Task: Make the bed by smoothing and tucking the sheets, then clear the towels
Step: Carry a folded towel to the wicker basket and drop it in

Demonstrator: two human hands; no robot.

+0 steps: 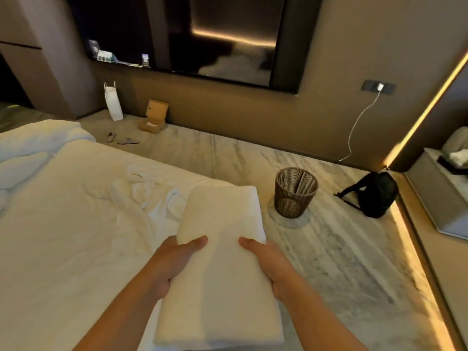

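Observation:
A folded white towel (220, 264) lies lengthwise between my hands, over the bed's right edge. My left hand (174, 262) grips its left side with the thumb on top. My right hand (268, 262) grips the right side the same way. The bed (63, 236) with its white sheet fills the left half of the view. A crumpled white towel (152, 196) lies on the sheet just beyond the folded one. Bunched white bedding (38, 140) sits at the far left end of the bed.
A wicker wastebasket (295, 192) stands on the marble floor right of the bed. A black backpack (374, 195) lies near the right wall by a grey cabinet (440, 198). Slippers (122, 139), a white paper bag (112, 102) and a cardboard box (153, 117) sit by the far wall.

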